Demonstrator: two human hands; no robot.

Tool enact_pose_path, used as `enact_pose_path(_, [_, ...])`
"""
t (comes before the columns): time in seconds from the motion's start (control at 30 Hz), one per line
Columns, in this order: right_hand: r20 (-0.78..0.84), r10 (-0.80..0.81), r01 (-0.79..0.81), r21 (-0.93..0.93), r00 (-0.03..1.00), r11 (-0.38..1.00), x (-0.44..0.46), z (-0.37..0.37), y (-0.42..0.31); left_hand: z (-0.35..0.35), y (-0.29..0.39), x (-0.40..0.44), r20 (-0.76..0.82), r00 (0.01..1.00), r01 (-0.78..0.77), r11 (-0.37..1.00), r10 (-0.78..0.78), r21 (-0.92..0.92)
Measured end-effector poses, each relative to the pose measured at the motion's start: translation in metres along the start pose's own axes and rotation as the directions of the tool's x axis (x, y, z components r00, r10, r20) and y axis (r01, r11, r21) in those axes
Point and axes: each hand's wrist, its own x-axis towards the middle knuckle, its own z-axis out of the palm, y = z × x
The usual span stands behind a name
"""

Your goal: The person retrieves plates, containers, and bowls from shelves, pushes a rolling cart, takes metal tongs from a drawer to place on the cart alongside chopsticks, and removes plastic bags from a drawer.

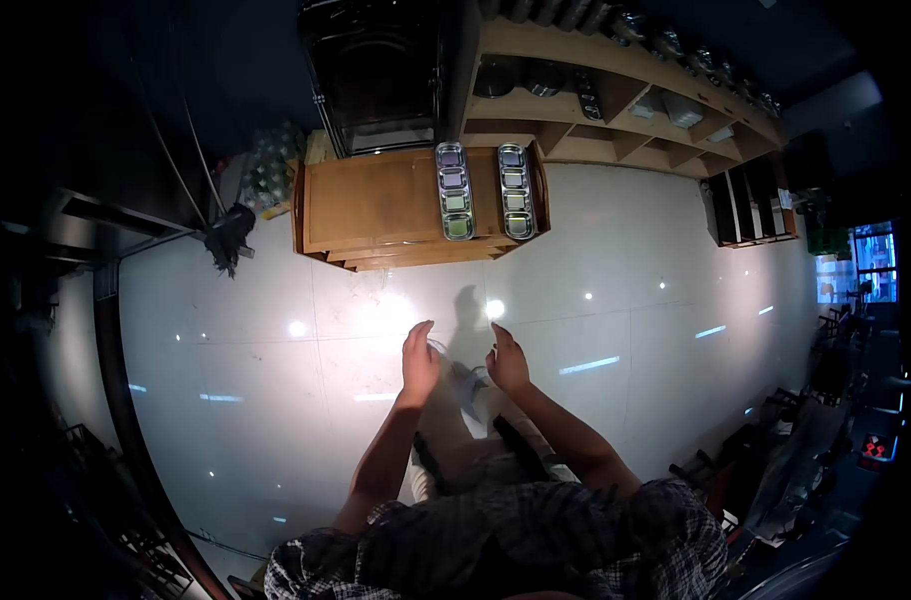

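Observation:
My left hand [419, 362] is held out in front of my body with its fingers stretched forward, holding nothing. Facing it, my right hand [508, 360] is also open, fingers extended and a gap between the two palms. Both are above the pale floor, apart from any object. Beyond them stands a wooden cabinet [371, 200]. On its top lie two long metal trays, a left one [455, 190] and a right one [516, 190], each split into several compartments with purple to green patches in them.
Behind the cabinet is a dark glossy chair-like piece [381, 75]. Wooden shelving [616, 90] with dishes runs along the back right. A small dark rack [753, 212] stands on the right. Dark furniture lines the lower right. The tiled floor [616, 300] reflects lights.

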Motion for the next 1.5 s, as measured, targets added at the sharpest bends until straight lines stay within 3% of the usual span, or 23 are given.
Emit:
enact_pose_path(0.03, [0.001, 0.099, -0.099, 0.052, 0.995, 0.994, 0.005, -0.015, -0.005, -0.010, 0.011, 0.011, 0.018, 0.999, -0.039, 0.999, 0.039, -0.004])
enact_pose_path(0.1, [-0.051, 0.143, -0.142, 0.036, 0.988, 0.989, 0.004, -0.039, -0.008, -0.027, 0.036, 0.031, 0.056, 0.996, -0.067, 0.998, 0.067, 0.000])
enact_pose_path(0.17, [-0.153, 0.207, -0.187, 0.138, 0.966, 0.973, 0.013, -0.064, -0.007, -0.034, 0.049, 0.053, 0.094, 0.988, -0.128, 0.991, 0.126, 0.022])
enact_pose_path(0.33, [-0.279, 0.238, -0.177, 0.226, 0.930, 0.958, 0.023, -0.116, 0.018, -0.015, 0.090, 0.100, 0.220, 0.966, -0.173, 0.971, 0.135, 0.165])
enact_pose_path(0.43, [-0.362, 0.279, -0.193, 0.256, 0.890, 0.947, 0.022, -0.146, 0.052, 0.018, 0.129, 0.117, 0.227, 0.948, -0.259, 0.955, 0.223, 0.146])
enact_pose_path(0.5, [-0.384, 0.259, -0.134, 0.323, 0.886, 0.937, 0.020, -0.170, 0.084, 0.048, 0.162, 0.124, 0.233, 0.949, -0.199, 0.976, 0.214, -0.087])
enact_pose_path(0.53, [-0.418, 0.277, -0.119, 0.365, 0.865, 0.924, 0.017, -0.182, 0.101, 0.068, 0.173, 0.127, 0.226, 0.935, -0.266, 0.962, 0.273, -0.062])
enact_pose_path(0.63, [-0.384, 0.358, -0.149, 0.478, 0.851, 0.866, 0.013, -0.220, 0.158, 0.127, 0.212, 0.138, 0.327, 0.910, -0.239, 0.967, 0.254, -0.086])
enact_pose_path(0.7, [-0.400, 0.368, -0.167, 0.453, 0.840, 0.876, 0.013, -0.250, 0.196, 0.171, 0.232, 0.145, 0.289, 0.917, -0.261, 0.962, 0.273, -0.080])
enact_pose_path(0.77, [-0.417, 0.385, -0.190, 0.437, 0.823, 0.879, 0.020, -0.281, 0.230, 0.207, 0.254, 0.158, 0.377, 0.923, -0.005, 0.981, 0.079, -0.193])
enact_pose_path(0.9, [-0.377, 0.466, -0.290, 0.436, 0.801, 0.852, 0.027, -0.335, 0.295, 0.259, 0.289, 0.178, 0.327, 0.923, -0.172, 0.978, 0.203, -0.119])
enact_pose_path(0.97, [-0.376, 0.484, -0.318, 0.425, 0.790, 0.848, 0.035, -0.364, 0.322, 0.280, 0.305, 0.193, 0.336, 0.926, -0.146, 0.984, 0.171, -0.097])
enact_pose_path(1.03, [-0.385, 0.501, -0.331, 0.427, 0.775, 0.841, 0.040, -0.380, 0.340, 0.296, 0.312, 0.210, 0.387, 0.922, -0.009, 1.000, 0.002, 0.014])
enact_pose_path(1.1, [-0.384, 0.525, -0.328, 0.471, 0.759, 0.819, 0.054, -0.389, 0.360, 0.318, 0.312, 0.229, 0.362, 0.932, 0.021, 1.000, -0.015, -0.013])
enact_pose_path(1.17, [-0.354, 0.536, -0.329, 0.499, 0.766, 0.801, 0.069, -0.388, 0.377, 0.331, 0.325, 0.247, 0.320, 0.947, -0.014, 0.995, -0.019, 0.102])
enact_pose_path(1.23, [-0.323, 0.544, -0.335, 0.520, 0.775, 0.786, 0.087, -0.387, 0.390, 0.350, 0.325, 0.268, 0.333, 0.941, 0.034, 0.998, -0.051, 0.059])
enact_pose_path(1.5, [-0.164, 0.430, -0.327, 0.434, 0.888, 0.840, 0.211, -0.442, 0.428, 0.436, 0.347, 0.384, 0.230, 0.966, -0.135, 0.989, 0.119, 0.056])
